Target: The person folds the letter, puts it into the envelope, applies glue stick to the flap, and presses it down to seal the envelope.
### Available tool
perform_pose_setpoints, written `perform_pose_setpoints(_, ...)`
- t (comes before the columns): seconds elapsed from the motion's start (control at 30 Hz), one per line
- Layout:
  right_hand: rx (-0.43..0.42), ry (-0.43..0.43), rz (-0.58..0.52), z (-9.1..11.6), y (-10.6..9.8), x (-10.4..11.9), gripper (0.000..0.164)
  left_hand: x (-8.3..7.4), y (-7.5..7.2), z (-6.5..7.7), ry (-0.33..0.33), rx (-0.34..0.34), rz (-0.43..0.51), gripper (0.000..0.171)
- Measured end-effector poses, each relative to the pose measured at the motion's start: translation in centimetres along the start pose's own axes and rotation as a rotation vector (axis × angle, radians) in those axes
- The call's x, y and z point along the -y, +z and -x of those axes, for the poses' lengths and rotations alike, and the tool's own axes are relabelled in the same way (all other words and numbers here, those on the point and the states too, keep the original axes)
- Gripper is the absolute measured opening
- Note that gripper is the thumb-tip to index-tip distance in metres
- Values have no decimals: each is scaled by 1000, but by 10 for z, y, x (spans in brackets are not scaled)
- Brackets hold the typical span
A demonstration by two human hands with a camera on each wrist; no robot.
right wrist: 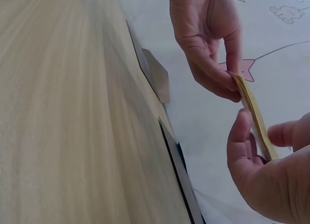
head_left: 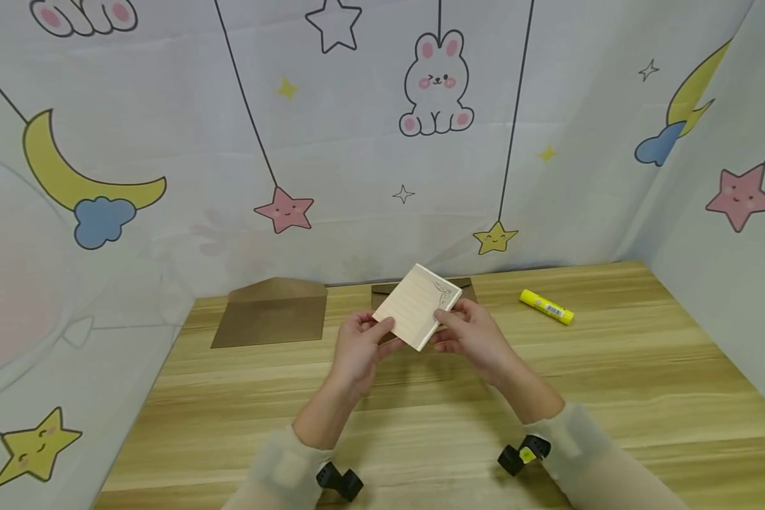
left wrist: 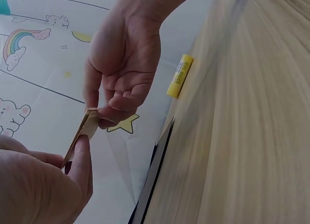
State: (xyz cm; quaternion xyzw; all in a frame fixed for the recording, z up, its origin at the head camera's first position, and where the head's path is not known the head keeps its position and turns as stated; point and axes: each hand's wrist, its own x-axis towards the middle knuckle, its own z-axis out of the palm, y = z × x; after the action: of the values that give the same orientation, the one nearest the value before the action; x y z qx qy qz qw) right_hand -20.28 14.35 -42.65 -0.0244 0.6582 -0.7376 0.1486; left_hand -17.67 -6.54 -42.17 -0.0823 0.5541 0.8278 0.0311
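Note:
A cream stack of note paper [head_left: 411, 304], with printed lines and a scroll ornament at one corner, is held up above the table, tilted. The left hand [head_left: 360, 347] pinches its lower left corner, thumb on top and fingers beneath. On its right edge the right hand [head_left: 474, 336] has the same sort of pinch. Seen edge-on in the right wrist view, the stack [right wrist: 254, 115] looks thin and layered. Behind it lies a brown envelope [head_left: 468, 287], partly covered by the paper and the right hand.
Another brown envelope [head_left: 269, 322] lies at the back left with its flap raised. A yellow glue stick [head_left: 546, 307] lies on its side at the back right of the wooden table [head_left: 421, 439]. A printed cloth [head_left: 370, 142] hangs behind the table's back edge.

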Motion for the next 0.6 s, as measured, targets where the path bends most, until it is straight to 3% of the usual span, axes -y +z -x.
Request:
perform_pose_setpoints(0.23, -52, -39, 16, -2, -2, -2, 33, 5, 0, -1, -31, 41, -24, 38)
perform_pose_setpoints(0.37, -80, -36, 26, -3, -5, 1, 32, 1, -3, -2, -15, 42, -38, 37)
perform_pose_setpoints(0.6, -113, -35, 80, -5, -12, 6, 33, -11, -27, -8, 65, -54, -166, 35)
